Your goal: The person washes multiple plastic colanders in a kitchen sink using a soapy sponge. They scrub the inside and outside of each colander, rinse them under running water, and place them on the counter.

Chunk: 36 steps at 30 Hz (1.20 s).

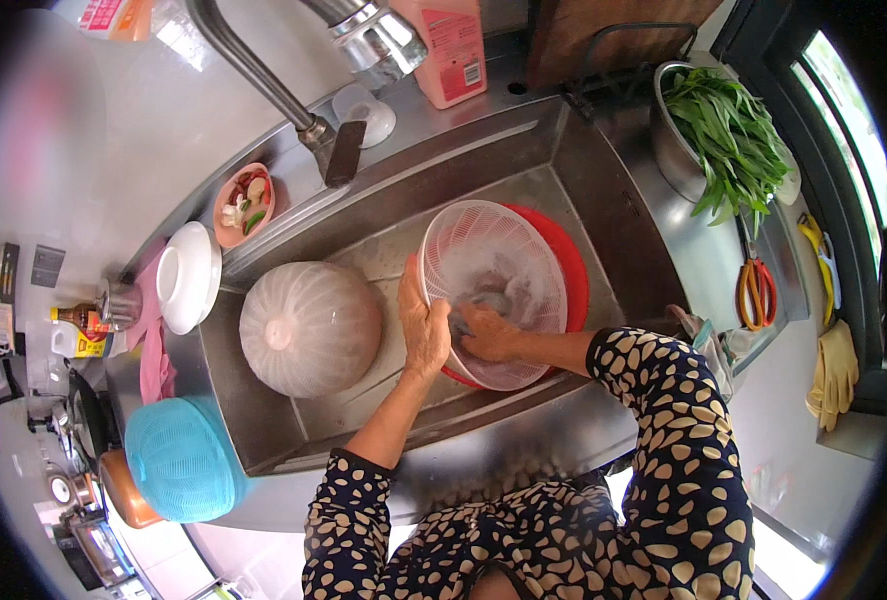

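In the sink (619, 225), my left hand (424, 325) grips the left rim of a white mesh plastic colander (536, 255), its thumb over the edge. The colander tilts inside or against a red basin (571, 265), whose right side shows behind it. My right hand (492, 333) is down inside the colander with its fingers curled. Something greyish and blurred lies at its fingertips; I cannot make out what it is. To the left of my hands a frosted, ribbed plastic bowl (314, 330) rests upside down in the sink.
A faucet (324, 140) overhangs the sink's back edge. On the left stand white dishes (186, 275), a pink bowl of garlic and chillies (245, 205) and a blue basket (184, 455). At right are leafy greens (729, 140) in a steel bowl and orange-handled scissors (756, 295).
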### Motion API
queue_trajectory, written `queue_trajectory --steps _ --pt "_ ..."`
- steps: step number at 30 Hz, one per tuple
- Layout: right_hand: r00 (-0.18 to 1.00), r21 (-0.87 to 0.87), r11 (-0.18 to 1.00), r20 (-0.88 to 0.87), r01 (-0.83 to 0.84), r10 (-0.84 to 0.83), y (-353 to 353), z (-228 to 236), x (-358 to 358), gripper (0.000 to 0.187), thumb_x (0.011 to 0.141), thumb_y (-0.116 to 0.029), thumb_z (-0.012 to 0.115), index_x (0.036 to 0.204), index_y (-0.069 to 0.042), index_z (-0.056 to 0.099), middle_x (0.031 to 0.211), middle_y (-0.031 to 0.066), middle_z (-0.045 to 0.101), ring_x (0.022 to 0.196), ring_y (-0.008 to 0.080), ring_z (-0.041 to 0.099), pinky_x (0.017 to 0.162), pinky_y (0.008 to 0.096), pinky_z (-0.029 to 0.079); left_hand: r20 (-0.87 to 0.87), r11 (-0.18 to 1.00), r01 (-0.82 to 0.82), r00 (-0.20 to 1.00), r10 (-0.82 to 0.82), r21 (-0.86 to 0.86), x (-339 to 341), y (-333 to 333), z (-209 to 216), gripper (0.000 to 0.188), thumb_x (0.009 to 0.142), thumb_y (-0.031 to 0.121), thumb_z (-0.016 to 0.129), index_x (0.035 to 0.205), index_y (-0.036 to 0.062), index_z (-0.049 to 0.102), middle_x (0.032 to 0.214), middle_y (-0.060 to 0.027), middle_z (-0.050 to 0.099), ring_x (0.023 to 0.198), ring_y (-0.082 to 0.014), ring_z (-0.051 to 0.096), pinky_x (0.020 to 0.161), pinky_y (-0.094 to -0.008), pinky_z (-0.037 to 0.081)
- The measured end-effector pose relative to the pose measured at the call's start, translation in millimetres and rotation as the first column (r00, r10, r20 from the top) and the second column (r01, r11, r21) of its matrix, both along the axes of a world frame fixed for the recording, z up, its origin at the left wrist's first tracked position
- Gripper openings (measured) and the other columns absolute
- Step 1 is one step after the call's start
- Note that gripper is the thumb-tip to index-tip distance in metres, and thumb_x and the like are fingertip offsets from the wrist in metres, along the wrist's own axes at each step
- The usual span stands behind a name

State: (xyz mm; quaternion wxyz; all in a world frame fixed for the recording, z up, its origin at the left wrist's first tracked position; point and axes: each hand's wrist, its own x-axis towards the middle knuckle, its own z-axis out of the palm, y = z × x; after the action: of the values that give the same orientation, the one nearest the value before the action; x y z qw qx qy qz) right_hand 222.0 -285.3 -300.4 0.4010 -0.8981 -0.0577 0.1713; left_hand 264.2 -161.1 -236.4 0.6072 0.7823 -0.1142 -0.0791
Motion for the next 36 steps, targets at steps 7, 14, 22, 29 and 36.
queue_trajectory --steps 7,14,22,29,36 --pt "0.595 -0.388 0.917 0.718 -0.089 0.362 -42.9 22.2 56.3 0.033 0.076 -0.016 0.056 0.107 -0.006 0.051 0.115 0.0144 0.05 0.11 0.0307 0.048 0.09 0.0435 0.04 0.201 0.949 0.004 0.977 -0.071 0.315 -11.2 16.1 8.0 0.072 0.068 -0.005 0.033 0.139 0.0061 0.028 0.134 -0.0232 0.04 0.122 -0.0349 0.042 0.103 -0.0388 0.031" --pt "0.896 -0.695 0.702 0.199 -0.157 0.397 -91.2 -4.7 8.2 0.034 0.082 -0.018 0.055 0.113 -0.005 0.053 0.118 0.018 0.048 0.116 0.0326 0.043 0.092 0.044 0.036 0.202 0.976 -0.048 0.979 0.005 0.211 -14.8 14.5 -4.0 0.065 0.07 -0.009 0.031 0.135 -0.0001 0.034 0.131 -0.022 0.043 0.121 -0.0332 0.042 0.103 -0.0381 0.03" --pt "0.948 0.12 0.973 -0.229 -0.198 0.221 -7.9 -18.7 7.5 0.033 0.073 -0.009 0.052 0.103 0.003 0.057 0.102 0.0256 0.058 0.094 0.0325 0.058 0.079 0.0419 0.046 0.193 0.984 -0.091 0.979 0.06 0.155 -10.8 13.7 -15.3 0.057 0.076 -0.006 0.032 0.133 -0.0005 0.036 0.128 -0.0216 0.045 0.119 -0.0343 0.043 0.102 -0.038 0.03" --pt "0.951 0.266 0.913 0.076 -0.308 0.299 -1.4 5.3 16.2 0.029 0.071 -0.015 0.056 0.096 0.001 0.058 0.086 0.02 0.061 0.076 0.0301 0.06 0.069 0.0369 0.048 0.188 0.938 -0.164 0.976 0.11 0.305 -4.8 21.4 -22.1 0.036 0.09 0.02 0.042 0.115 -0.0036 0.052 0.104 -0.0256 0.059 0.093 -0.037 0.058 0.083 -0.0417 0.043" --pt "0.884 -0.482 0.768 -0.03 -0.422 0.467 -88.9 4.6 6.4 0.022 0.074 -0.011 0.056 0.093 -0.001 0.061 0.089 0.0186 0.062 0.085 0.0303 0.061 0.072 0.0398 0.05 0.228 0.93 -0.091 0.974 0.008 0.356 -1.1 24.8 -22.6 0.041 0.087 0.002 0.037 0.127 0.0014 0.045 0.111 -0.0264 0.054 0.097 -0.0417 0.055 0.086 -0.0461 0.043"
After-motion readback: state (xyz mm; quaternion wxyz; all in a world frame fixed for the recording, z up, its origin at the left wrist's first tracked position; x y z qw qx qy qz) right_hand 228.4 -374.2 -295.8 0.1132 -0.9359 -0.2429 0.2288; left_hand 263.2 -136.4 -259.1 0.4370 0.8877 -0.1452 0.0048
